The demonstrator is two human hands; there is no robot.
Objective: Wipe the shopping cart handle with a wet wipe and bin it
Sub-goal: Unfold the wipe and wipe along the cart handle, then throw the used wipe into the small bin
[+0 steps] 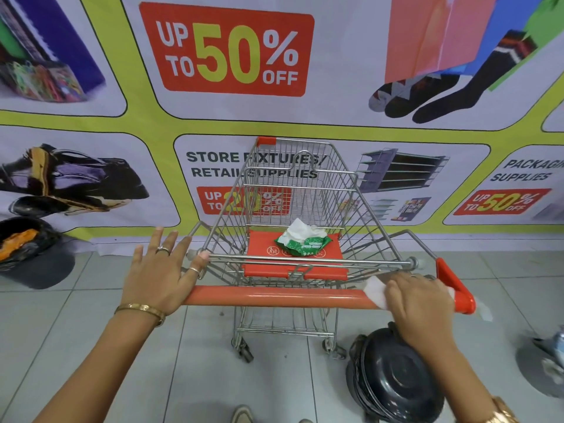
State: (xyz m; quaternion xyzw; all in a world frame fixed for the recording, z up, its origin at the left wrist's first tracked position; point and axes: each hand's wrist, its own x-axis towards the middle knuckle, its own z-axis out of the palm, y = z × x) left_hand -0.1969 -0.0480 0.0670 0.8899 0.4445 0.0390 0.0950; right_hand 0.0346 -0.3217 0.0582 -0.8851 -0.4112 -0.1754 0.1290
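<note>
A wire shopping cart (pixel 305 190) stands in front of me with its orange handle (pixel 274 297) running left to right. My left hand (pixel 161 273) rests flat on the handle's left end, fingers spread. My right hand (pixel 418 300) is wrapped over the right end, pressing a white wet wipe (pixel 374 291) around the bar; part of the wipe sticks out past the red end cap. A green wipes pack (pixel 302 244) with a sheet poking up lies on the red child seat. A black lidded bin (pixel 393 383) stands on the floor under my right forearm.
A second black bin (pixel 30 254) with orange waste inside stands at the left against the banner wall (pixel 274 117). Another object and someone's foot show at the right edge (pixel 549 352). My shoe tip (pixel 242 415) is at the bottom. Grey tiled floor surrounds the cart.
</note>
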